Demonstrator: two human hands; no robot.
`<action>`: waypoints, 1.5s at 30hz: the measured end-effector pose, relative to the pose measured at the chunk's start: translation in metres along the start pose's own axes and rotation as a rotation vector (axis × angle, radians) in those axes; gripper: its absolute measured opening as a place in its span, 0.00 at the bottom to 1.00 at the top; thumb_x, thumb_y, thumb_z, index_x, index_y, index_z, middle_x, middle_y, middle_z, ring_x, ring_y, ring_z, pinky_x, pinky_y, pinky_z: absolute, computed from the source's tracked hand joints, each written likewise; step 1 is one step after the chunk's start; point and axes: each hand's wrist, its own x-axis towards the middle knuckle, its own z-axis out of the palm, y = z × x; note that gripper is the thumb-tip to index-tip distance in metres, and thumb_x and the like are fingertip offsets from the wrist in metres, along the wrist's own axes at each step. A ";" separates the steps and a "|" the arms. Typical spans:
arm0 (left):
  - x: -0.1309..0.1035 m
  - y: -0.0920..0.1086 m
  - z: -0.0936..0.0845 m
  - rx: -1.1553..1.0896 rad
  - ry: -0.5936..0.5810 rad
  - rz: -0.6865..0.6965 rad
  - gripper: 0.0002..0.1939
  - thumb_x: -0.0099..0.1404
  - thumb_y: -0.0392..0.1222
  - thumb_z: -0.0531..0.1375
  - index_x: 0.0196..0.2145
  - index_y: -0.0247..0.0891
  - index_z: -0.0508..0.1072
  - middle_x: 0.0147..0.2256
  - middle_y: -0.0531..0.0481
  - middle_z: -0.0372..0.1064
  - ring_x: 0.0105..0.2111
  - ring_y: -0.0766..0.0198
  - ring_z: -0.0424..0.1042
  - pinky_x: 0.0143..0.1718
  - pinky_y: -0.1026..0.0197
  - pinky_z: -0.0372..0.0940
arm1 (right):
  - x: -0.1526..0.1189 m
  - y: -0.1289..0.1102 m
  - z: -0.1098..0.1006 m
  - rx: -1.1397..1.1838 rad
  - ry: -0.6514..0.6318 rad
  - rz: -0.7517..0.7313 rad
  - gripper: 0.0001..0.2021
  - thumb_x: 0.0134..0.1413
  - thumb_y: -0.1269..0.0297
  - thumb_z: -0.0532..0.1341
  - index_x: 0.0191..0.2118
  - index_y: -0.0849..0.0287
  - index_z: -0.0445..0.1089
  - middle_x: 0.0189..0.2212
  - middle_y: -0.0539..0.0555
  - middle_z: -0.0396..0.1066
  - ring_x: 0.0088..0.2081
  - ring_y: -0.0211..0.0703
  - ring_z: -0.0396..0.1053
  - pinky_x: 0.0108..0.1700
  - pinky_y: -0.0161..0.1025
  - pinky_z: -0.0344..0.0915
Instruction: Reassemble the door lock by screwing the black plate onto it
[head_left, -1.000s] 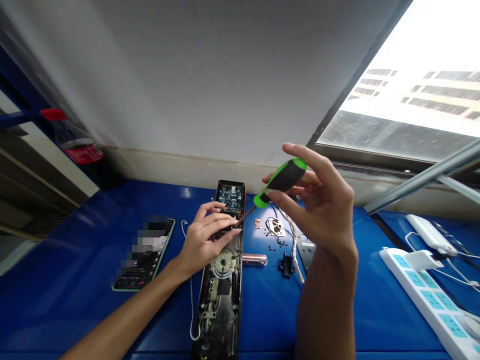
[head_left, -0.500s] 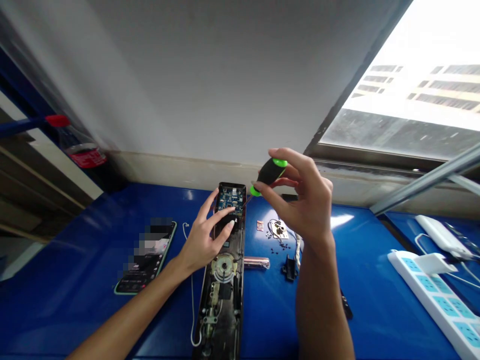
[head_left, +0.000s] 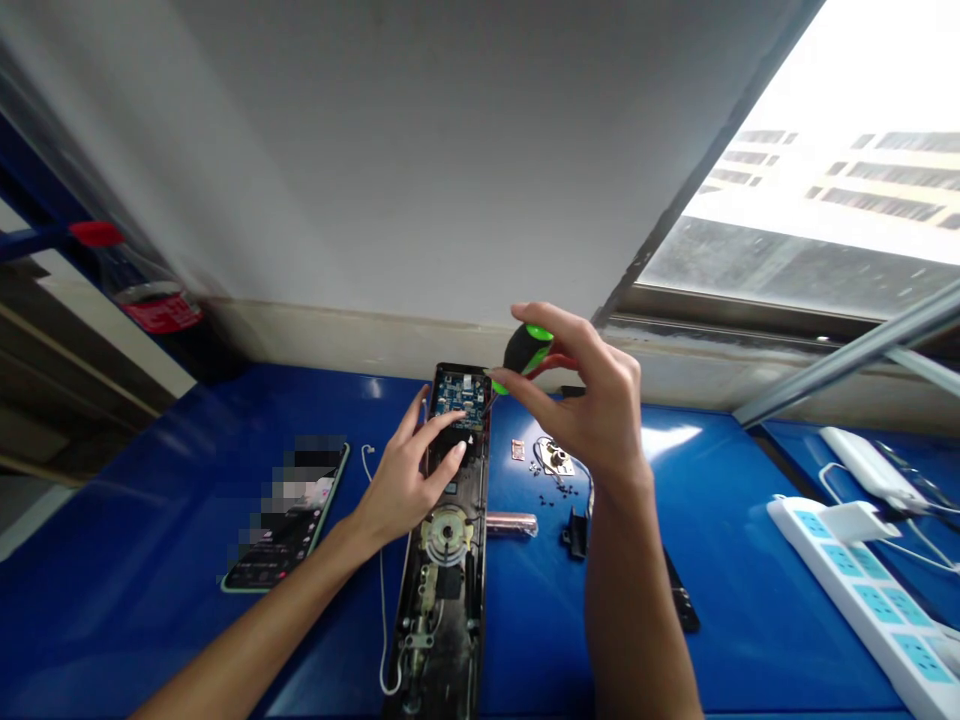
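Note:
A long black housing (head_left: 457,655) lies lengthwise on the blue table, its inside facing up. At its far end sits a blue circuit board (head_left: 452,391); a round metal part (head_left: 448,535) is mounted near its middle. My left hand (head_left: 409,475) rests over the housing with fingers spread, fingertips at the board's near edge. In my right hand (head_left: 589,400) is a black and green screwdriver (head_left: 523,352), gripped by the handle between thumb and fingers. It slants down left, its thin shaft reaching the board's right edge. Whether its tip sits in a screw is too small to tell.
Right of the housing lie a copper-coloured cylinder (head_left: 512,525), several small dark screws (head_left: 559,492), a plate with a round part (head_left: 556,457) and a black bracket (head_left: 576,533). A phone (head_left: 292,520) lies left, a cola bottle (head_left: 154,300) stands behind it, and a power strip (head_left: 862,590) lies right.
My right hand and the screwdriver have shifted slightly left, and the handle stands more upright. My left hand has stayed nearly in place. The view has turned a little.

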 end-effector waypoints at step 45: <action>0.001 -0.005 0.002 -0.026 0.018 -0.013 0.18 0.70 0.47 0.59 0.56 0.45 0.70 0.50 0.45 0.66 0.50 0.54 0.70 0.56 0.47 0.66 | 0.003 -0.008 0.002 0.168 0.009 0.055 0.21 0.67 0.69 0.53 0.61 0.45 0.69 0.56 0.51 0.72 0.53 0.47 0.73 0.52 0.50 0.76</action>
